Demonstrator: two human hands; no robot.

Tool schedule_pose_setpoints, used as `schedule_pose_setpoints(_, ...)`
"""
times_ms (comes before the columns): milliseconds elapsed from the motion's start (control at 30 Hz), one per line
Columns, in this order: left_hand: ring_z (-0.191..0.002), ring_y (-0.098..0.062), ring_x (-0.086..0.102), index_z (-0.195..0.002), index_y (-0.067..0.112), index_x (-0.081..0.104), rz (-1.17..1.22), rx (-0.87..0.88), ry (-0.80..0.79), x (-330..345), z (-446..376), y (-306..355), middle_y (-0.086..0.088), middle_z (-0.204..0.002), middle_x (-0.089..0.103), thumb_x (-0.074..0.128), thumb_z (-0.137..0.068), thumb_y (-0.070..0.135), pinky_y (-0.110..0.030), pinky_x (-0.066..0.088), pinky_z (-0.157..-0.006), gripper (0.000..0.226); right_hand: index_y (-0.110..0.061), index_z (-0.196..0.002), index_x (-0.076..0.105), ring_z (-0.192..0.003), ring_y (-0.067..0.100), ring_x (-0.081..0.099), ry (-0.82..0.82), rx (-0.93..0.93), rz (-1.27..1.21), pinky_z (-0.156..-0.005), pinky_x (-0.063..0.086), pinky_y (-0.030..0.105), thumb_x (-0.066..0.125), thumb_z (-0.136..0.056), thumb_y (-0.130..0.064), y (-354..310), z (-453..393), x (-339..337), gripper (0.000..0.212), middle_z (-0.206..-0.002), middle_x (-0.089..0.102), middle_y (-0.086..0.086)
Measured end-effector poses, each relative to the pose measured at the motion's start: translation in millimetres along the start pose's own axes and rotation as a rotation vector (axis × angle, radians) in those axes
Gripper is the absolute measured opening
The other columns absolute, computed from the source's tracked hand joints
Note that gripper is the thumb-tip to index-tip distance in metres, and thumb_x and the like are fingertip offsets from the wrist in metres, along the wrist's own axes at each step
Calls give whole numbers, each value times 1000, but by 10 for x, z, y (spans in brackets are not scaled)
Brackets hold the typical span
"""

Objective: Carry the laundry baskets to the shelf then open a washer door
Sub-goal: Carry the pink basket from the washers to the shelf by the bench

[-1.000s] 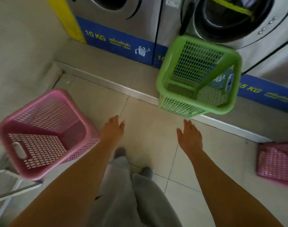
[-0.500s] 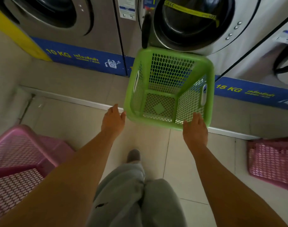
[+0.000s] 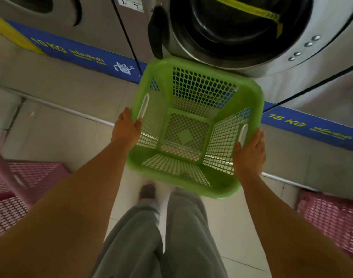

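An empty green mesh laundry basket [image 3: 191, 125] is in front of me, below the round washer door [image 3: 237, 29]. My left hand [image 3: 126, 127] grips its left rim beside the handle slot. My right hand [image 3: 250, 151] presses against its right rim by the other slot. The basket appears lifted and tilted toward me. The washer door has a black handle [image 3: 156, 33] at its left edge and looks shut. No shelf is in view.
A pink basket [image 3: 21, 183] sits on the floor at left, another pink basket [image 3: 330, 215] at right. A second washer [image 3: 75, 19] stands at upper left. A raised concrete step [image 3: 71, 87] runs under the machines. My legs and feet are below.
Both hands moved forward from open in the air onto the green basket's two sides. I have stepped closer to the washers; the basket now fills more of the view.
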State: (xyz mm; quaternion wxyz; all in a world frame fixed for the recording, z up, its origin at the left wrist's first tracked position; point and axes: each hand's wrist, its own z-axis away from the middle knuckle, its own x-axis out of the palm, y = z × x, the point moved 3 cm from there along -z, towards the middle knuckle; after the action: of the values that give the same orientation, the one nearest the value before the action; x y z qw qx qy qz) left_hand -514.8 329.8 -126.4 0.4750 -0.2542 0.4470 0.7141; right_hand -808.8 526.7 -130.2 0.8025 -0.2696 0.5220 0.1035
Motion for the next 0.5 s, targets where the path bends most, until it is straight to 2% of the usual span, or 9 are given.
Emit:
schedule_pose_setpoints(100, -134, -41, 39, -152, 8, 13, 11, -56, 2, 118, -142, 71, -21, -151, 31, 46, -98, 31, -49, 33, -107, 68, -13, -154, 4, -141, 36, 29, -14, -32, -65, -112, 29, 46, 50, -94, -24, 51, -170, 54, 76, -160, 13, 14)
schedule_pose_setpoints(167, -130, -42, 42, -152, 10, 13, -6, -95, 15, 165, -192, 49, -21, -148, 35, 48, -97, 27, -50, 36, -105, 67, -18, -154, 3, -130, 40, 44, -25, -25, -154, -99, 41, 47, 51, -93, -17, 64, -198, 74, 77, -161, 13, 10)
schedule_pose_setpoints(233, -122, -45, 49, -149, 14, 19, -48, -110, 44, 169, -201, 8, -22, -140, 44, 48, -96, 21, -51, 42, -98, 61, -22, -154, 2, -119, 42, 53, -34, -7, -206, -89, 47, 45, 50, -92, -11, 76, -196, 82, 79, -161, 13, 6)
schedule_pose_setpoints(333, -110, -46, 56, -140, 15, 29, -100, -93, 86, 151, -170, -12, -22, -127, 53, 47, -95, 15, -50, 45, -88, 49, -23, -154, 2, -120, 41, 53, -32, 12, -216, -90, 46, 46, 47, -92, -7, 76, -197, 76, 79, -161, 15, 3)
schedule_pose_setpoints(500, -109, -47, 56, -135, 14, 33, -70, -153, 106, 146, 36, -179, -22, -122, 57, 47, -94, 14, -49, 45, -86, 43, -27, -154, 3, -123, 41, 51, -39, -29, -216, -94, 45, 47, 48, -92, -8, 19, -137, 76, 78, -160, 19, 1)
